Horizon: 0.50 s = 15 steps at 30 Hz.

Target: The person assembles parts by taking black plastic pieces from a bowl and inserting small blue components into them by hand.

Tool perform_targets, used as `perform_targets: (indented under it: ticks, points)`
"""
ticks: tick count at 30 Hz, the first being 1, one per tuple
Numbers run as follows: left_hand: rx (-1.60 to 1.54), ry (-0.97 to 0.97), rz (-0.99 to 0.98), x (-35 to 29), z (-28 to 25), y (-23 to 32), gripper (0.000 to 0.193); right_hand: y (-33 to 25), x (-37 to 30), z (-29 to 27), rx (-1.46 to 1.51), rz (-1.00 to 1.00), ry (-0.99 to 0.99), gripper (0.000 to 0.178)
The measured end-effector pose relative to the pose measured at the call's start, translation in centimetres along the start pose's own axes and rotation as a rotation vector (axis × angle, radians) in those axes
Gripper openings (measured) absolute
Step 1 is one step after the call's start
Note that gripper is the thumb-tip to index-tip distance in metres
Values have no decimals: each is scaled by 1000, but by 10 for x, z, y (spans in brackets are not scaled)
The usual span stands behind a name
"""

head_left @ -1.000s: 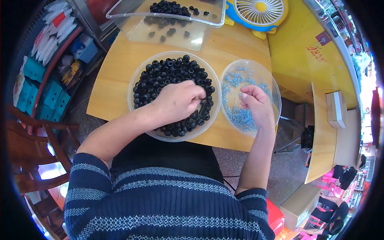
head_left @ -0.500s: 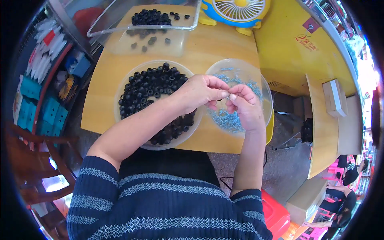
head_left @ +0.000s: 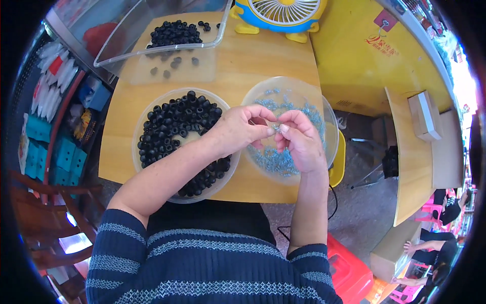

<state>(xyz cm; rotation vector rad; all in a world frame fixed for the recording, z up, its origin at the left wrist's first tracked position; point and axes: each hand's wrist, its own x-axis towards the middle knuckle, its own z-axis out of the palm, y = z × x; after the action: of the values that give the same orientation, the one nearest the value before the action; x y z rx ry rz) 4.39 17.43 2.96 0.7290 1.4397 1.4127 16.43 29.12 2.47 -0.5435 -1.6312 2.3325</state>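
Observation:
My left hand [head_left: 237, 127] and my right hand [head_left: 305, 144] meet above a round clear bowl [head_left: 331, 126], thumbs and forefingers pinched together. Between the fingertips is a tiny silvery piece [head_left: 276, 128] that looks like a small metal spring; the fingers partly cover it. Many small spring-like metal coils [head_left: 276, 161], bluish in this light, lie scattered in the bowl below. Beneath my left forearm, a second round bowl [head_left: 136, 152] holds a heap of black rounded plastic pieces with holes [head_left: 164, 129]. My forearm hides part of that heap.
A clear rectangular bin [head_left: 157, 54] with more black pieces [head_left: 174, 34] stands at the back left. A yellow and blue fan [head_left: 283, 20] is at the far edge. Right of me are a red stool [head_left: 349, 271], cardboard boxes [head_left: 397, 248] and another person's arms [head_left: 425, 247].
The whole view has shifted, so the table and bowls sit slightly lower and further left. My hands stay pinched together over the coil bowl, and more of the silvery piece shows.

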Motion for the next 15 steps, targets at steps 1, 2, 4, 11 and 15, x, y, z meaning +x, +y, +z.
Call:
perform_targets:
  ticks: [1, 2, 4, 11, 15]
  points:
    - [13, -4, 9, -1, 0, 0, 17, 1, 0, -1, 19, 2, 3, 13]
    - [25, -7, 17, -1, -1, 0, 17, 2, 1, -1, 39, 5, 7, 14]
    - [57, -14, 9, -2, -1, 1, 17, 2, 1, -2, 24, 10, 12, 15]
    - [70, -16, -25, -7, 2, 7, 15, 3, -1, 2, -4, -25, 6, 16]
    - [111, -47, -29, -8, 1, 8, 19, 6, -1, 1, 25, -23, -6, 16]
